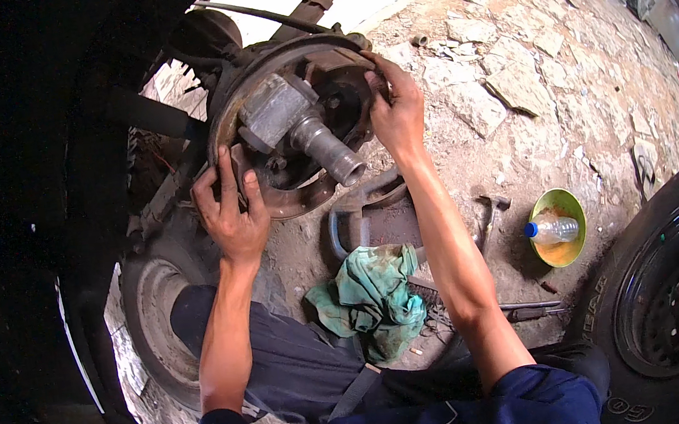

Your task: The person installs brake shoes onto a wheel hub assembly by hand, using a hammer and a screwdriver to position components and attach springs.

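A round, rusty brake backing plate (305, 203) surrounds a grey metal spindle (322, 143) at the end of the axle. At the plate's lower left rim is my left hand (232, 224), fingers a little spread and curled against its edge. My right hand (399, 113) grips the upper right rim, thumb on the front and fingers bent over the edge. A blocky metal piece (274, 112) sits at the base of the spindle. Part of the plate's far side is hidden behind its own face.
Below the plate lie a curved brake shoe (349, 226), a green rag (378, 295) and a hammer (492, 215). A green bowl (579, 218) holds a clear bottle (557, 229). One tyre (604, 332) is at right, another (146, 318) at left. Broken stone paving (526, 82) extends beyond.
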The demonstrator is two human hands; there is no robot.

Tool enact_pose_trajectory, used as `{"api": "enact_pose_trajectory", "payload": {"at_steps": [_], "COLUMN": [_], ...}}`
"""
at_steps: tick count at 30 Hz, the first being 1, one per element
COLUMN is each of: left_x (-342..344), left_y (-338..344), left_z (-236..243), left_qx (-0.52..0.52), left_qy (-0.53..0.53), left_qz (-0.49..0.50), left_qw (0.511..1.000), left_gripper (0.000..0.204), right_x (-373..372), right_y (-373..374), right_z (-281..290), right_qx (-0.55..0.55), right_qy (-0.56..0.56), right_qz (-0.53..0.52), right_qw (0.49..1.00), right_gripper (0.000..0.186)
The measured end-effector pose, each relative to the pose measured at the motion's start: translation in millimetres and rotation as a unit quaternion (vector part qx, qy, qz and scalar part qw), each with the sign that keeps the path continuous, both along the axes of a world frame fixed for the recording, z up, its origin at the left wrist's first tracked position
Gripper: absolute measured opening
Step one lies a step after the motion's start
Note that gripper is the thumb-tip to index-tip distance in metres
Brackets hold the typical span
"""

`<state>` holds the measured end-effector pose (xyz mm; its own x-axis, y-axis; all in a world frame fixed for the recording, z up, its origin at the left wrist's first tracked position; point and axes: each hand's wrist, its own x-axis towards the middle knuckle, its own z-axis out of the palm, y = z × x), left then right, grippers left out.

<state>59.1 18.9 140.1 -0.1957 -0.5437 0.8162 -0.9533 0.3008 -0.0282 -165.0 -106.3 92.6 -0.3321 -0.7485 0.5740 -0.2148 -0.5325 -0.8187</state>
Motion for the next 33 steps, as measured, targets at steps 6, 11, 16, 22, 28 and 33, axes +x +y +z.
{"api": "enact_pose_trajectory", "payload": {"at_steps": [6,11,16,22,28,33], "left_x": [-1.6,2.2,3.7,3.6,8.8,9.3], "left_y": [-0.7,-0.2,-2.0,-2.4,-2.1,-14.5], "left_z": [1.1,-1.6,-1.7,-1.6,1.2,10.8], "left_qx": [-0.010,-0.005,-0.023,-0.012,-0.024,0.046], "left_qy": [-0.012,-0.007,-0.006,-0.006,-0.063,-0.083], "left_qz": [-0.001,0.003,-0.010,-0.013,0.001,-0.064], "left_qw": [1.000,1.000,1.000,1.000,0.998,0.993], "left_gripper": [0.045,0.048,0.045,0.046,0.048,0.062], "right_x": [-0.4,-2.5,2.1,1.2,0.7,7.9], "right_y": [6.5,9.3,13.1,13.4,17.2,23.4], "right_z": [6.1,11.8,17.7,17.0,16.6,18.1], "right_qx": [0.004,0.008,0.013,0.009,0.015,0.003], "right_qy": [0.037,0.057,0.028,0.036,0.030,0.117], "right_qz": [0.001,0.006,0.006,0.004,0.075,0.082], "right_qw": [0.999,0.998,1.000,0.999,0.997,0.990], "right_gripper": [0.033,0.032,0.027,0.028,0.053,0.106]}}
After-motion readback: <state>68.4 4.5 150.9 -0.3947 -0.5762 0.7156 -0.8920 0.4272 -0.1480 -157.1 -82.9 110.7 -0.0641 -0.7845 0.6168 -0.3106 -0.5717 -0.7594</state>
